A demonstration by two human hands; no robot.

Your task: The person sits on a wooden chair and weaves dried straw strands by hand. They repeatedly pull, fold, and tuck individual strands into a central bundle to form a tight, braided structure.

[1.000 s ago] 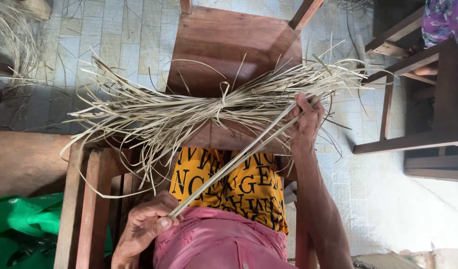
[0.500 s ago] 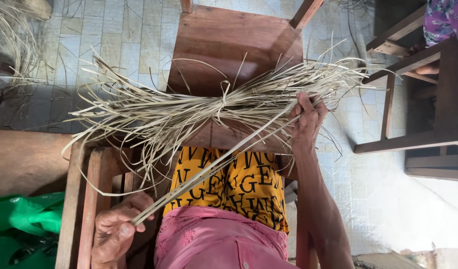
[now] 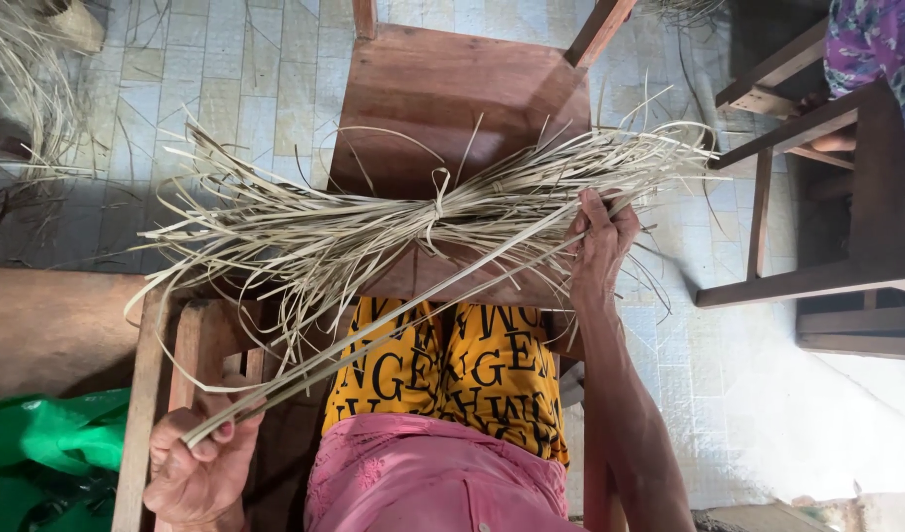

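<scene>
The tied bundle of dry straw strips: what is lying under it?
Under the bundle of dry strips is the brown wooden stool; its seat shows above and below the bundle. The part of the seat directly beneath the strips is covered, so anything there cannot be seen.

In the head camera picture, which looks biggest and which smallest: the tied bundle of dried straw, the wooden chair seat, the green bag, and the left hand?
1. Bundle of dried straw, the widest spread.
2. Wooden chair seat, partly covered by the bundle, so its place is unsure.
3. Green bag and left hand look alike; the bag is cut off at the edge and the hand is nearer the camera.
</scene>
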